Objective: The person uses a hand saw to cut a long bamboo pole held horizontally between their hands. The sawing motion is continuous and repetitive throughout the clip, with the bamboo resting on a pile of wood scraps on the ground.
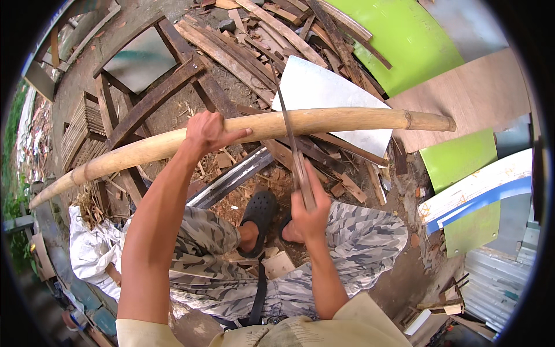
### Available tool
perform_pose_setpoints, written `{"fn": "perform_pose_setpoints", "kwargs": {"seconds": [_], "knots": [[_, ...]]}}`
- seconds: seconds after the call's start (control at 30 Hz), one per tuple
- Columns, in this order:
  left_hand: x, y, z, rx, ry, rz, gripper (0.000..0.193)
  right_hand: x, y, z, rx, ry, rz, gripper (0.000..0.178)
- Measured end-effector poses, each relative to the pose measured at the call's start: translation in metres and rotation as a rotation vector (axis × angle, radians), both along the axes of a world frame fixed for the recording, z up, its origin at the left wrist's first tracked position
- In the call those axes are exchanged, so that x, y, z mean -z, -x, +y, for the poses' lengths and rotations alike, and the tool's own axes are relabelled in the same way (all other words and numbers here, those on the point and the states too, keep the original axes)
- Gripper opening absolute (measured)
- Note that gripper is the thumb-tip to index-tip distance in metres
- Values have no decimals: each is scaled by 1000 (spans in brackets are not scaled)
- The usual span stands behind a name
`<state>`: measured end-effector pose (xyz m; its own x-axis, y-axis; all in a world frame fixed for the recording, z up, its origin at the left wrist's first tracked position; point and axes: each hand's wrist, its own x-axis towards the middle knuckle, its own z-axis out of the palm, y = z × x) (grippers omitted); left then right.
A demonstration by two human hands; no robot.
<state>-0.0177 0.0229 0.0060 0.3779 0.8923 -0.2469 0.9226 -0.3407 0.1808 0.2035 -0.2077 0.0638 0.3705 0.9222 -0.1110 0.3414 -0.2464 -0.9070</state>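
Observation:
A long, slightly curved bamboo pole [341,119] lies across the view from left to right, pale yellow with darker joints. My left hand [207,134] grips it left of the middle, thumb stretched along the pole. In my right hand [311,205] is the wooden handle of a long narrow-bladed tool [282,107]. Its thin dark blade crosses the pole to the right of my left hand and points away from me. The blade shows nearly edge-on, so I cannot tell whether it is a saw or a machete.
Scrap wood [231,49] is heaped beyond the pole. Dark wooden frames [153,104] stand at the left. A white board [329,92], a plywood sheet [462,92] and green panels [404,40] lie right. Below are my dark clogs [259,217]; a white sack [92,248] lies left.

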Motion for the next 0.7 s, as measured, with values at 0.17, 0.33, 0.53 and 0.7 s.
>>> {"fn": "perform_pose_setpoints", "kwargs": {"seconds": [0.17,0.33,0.53,0.7], "knots": [[-3,0,-3,-34,78,19,102,6,9,25,23,-85,45,64],[3,7,-4,-16,-2,-19,102,-24,4,-116,-86,-200,-147,65],[-3,-3,3,-10,21,-3,102,5,6,9,40,-87,13,65],[4,4,-2,-23,22,-1,101,-1,13,15,46,-112,50,64]]}}
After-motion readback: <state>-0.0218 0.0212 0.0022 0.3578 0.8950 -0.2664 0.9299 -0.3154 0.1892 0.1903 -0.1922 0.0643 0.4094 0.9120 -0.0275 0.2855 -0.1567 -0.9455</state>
